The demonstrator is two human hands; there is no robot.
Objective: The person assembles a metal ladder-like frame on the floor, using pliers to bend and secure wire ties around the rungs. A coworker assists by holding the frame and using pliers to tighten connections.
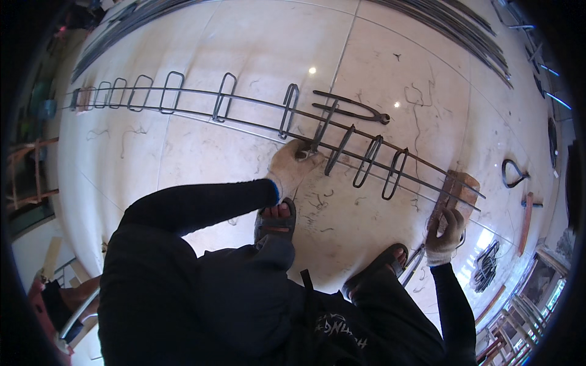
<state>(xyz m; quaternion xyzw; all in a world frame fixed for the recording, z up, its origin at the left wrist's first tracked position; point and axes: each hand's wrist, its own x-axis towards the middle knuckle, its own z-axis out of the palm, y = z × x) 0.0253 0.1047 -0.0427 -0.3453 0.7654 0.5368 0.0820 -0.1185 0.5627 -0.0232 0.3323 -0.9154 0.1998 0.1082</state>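
Observation:
A long frame of thin steel rebar (pixel 256 99) stretches across the tiled floor, with several rectangular wire stirrups (pixel 173 91) around its rods. My left hand (pixel 295 163), in a pale work glove, is closed at the lower rod, gripping the bottom of a tilted stirrup (pixel 323 125). Just beyond the rods lie dark pincers (pixel 354 110), their handles spread. My right hand (pixel 445 236), also gloved, has curled fingers beside a wooden block (pixel 459 190) under the frame's right end. Thin metal bars (pixel 414 263) stick out next to it; what its fingers hold is hidden.
Bundles of long steel rods (pixel 131 30) lie at the far left and far right. A wire coil (pixel 486 267), a bent dark loop (pixel 514 173) and a hammer with a wooden handle (pixel 525 226) lie at right. My sandalled feet (pixel 276 218) stand close to the frame.

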